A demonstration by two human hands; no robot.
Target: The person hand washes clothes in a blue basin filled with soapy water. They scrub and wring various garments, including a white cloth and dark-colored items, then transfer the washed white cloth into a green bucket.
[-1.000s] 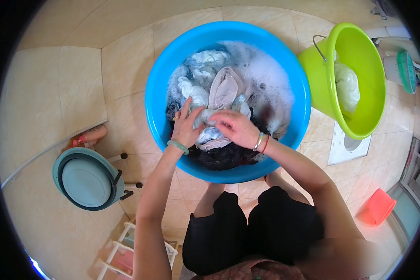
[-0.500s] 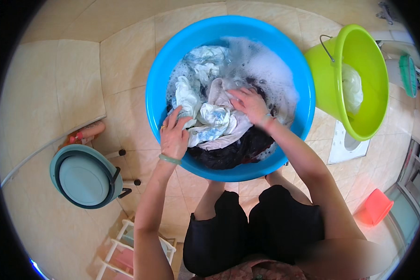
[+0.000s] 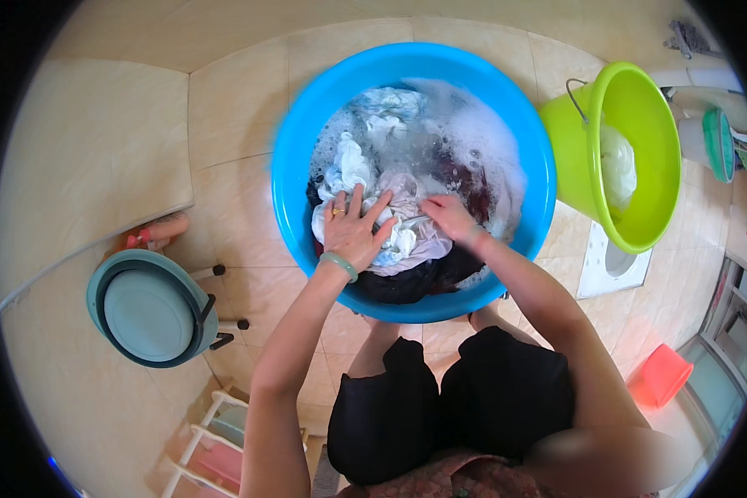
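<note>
A large round blue basin (image 3: 423, 311) holds soapy water, with white suds (image 3: 490, 124) thick at the far right. Wet laundry lies in it: a white and light-blue cloth (image 3: 349, 166), a pale pink cloth (image 3: 430, 251) and dark clothing (image 3: 398, 287) at the near side. Wearing a green bangle, my left hand (image 3: 357, 234) rests on the white and pink cloths with its fingers spread. My right hand (image 3: 452, 219) has its fingers closed on the pale pink cloth; the fingertips are partly hidden in its folds.
To the basin's right, close against it, stands a tall lime-green bucket (image 3: 560, 153) with a white bundle (image 3: 618, 166) inside. A grey-green basin (image 3: 153, 319) sits at left, above a white rack (image 3: 192, 448). At lower right is a red bucket (image 3: 666, 373). Tiled walls surround me.
My left hand has moved right, from the basin's left side onto the middle of the cloths. My right hand has drawn slightly nearer, and its fingers have closed on the pink cloth.
</note>
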